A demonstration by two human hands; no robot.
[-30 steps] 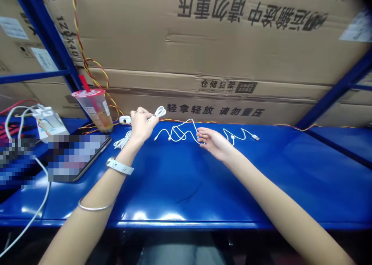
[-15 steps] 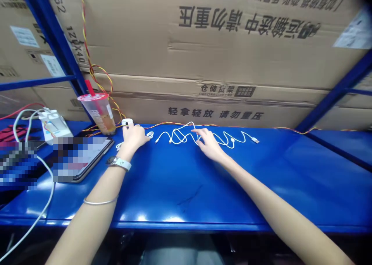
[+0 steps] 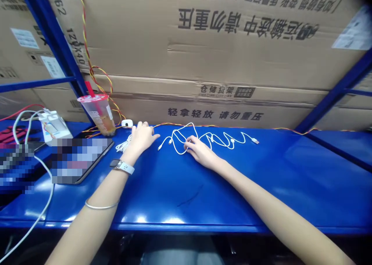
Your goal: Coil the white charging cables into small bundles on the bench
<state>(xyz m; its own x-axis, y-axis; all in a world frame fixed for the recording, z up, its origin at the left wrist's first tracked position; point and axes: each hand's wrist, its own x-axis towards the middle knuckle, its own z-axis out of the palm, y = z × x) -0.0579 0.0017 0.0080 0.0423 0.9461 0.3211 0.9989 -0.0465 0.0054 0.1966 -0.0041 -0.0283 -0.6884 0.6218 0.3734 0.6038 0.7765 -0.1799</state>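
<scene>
A long white USB charging cable lies in loose loops near the back of the blue shelf. Its flat USB plug is at the right end, and a small connector is at the left. My right hand has its fingers closed on a loop of this cable, though the fingertips partly hide the grip. My left hand is over the shelf with its thumb held apart, and nothing shows in it. Beside it lies a bundled white cable, partly covered by that hand. Just behind is a small white case.
A drink cup with a red straw stands at the back left. In front of it lies a tablet-like device, partly blurred. A white charger block with cables is farther left. Twisted red-yellow wires run along the cardboard boxes.
My left hand has moved right, off the white case, uncovering more of the bundled cable. My right hand has shifted left and toward me, closing on the cable and pulling a loop with it.
</scene>
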